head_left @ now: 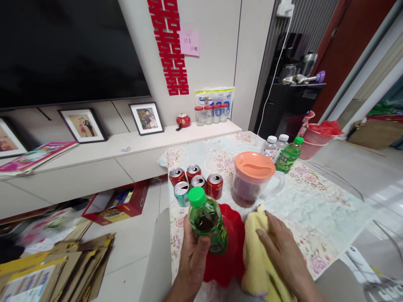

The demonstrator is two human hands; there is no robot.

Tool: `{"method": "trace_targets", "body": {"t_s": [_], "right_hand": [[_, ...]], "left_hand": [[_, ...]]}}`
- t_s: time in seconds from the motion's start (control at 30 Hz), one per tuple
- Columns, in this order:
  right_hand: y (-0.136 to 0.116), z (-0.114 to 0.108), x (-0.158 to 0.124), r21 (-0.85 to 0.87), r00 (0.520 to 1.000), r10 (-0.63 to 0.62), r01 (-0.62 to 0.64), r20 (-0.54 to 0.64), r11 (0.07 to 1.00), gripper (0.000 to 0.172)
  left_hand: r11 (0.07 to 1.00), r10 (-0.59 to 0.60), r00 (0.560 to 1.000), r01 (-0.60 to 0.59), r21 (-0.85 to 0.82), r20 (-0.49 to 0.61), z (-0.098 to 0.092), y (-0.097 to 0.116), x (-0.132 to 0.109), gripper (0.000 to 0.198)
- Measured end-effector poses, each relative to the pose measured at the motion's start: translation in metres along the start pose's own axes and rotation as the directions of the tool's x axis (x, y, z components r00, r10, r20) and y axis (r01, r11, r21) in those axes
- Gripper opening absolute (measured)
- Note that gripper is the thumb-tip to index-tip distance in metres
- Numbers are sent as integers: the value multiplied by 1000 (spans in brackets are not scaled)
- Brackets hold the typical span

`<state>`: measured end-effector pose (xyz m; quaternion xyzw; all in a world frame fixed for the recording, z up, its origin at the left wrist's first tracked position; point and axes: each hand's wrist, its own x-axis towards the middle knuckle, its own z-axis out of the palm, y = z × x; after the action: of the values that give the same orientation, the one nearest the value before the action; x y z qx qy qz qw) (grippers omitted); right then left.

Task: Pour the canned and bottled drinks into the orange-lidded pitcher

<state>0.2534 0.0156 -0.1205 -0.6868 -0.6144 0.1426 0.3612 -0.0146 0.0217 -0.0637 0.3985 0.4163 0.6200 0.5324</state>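
Note:
My left hand (192, 260) is wrapped round a green plastic drink bottle (212, 230) with a bright green cap and dark liquid inside. The bottle is tilted and held over a red scalloped tray (233, 251) on the table. In my right hand (280, 243) is a yellow cloth (255, 247), bunched and hanging at the tray's right side. Behind the bottle stand several opened drink cans (215, 186), mostly red, one of them teal (181, 193). A clear pitcher (244, 191) with an orange lid stands just past the cloth and holds brownish liquid.
A floral tablecloth (340, 209) covers the table. Two white-capped bottles (270, 146) and another green bottle (289, 156) stand behind the pitcher. Beyond are a low cabinet (138, 157) with framed photos and jars, a red box (118, 203), and folded cardboard (72, 268) on the floor.

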Motion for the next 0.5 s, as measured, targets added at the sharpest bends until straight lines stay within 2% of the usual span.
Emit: {"method": "trace_targets", "body": {"t_s": [0.1,0.2,0.27,0.33,0.43,0.5], "right_hand": [[5,5,-6,-58,995,-73,70,-64,996,72],[-13,-6,-6,-68,949,-218,208,-226,976,48],[-38,-22,-4,-28,906,-309,315,-290,949,34],[-68,-41,-3,43,892,-329,359,-311,933,30],[-111,-62,1,77,871,-365,410,-330,909,33],[-133,-68,5,40,825,-438,483,-357,875,39]], "left_hand": [[998,13,999,-16,54,51,0,1,2,82],[998,4,994,-11,68,110,3,1,5,78],[997,0,993,-9,75,117,6,0,7,79],[996,2,995,-10,86,100,10,0,8,78],[994,-46,996,39,101,73,17,2,8,70],[993,-54,998,50,104,34,21,3,6,62]]}}
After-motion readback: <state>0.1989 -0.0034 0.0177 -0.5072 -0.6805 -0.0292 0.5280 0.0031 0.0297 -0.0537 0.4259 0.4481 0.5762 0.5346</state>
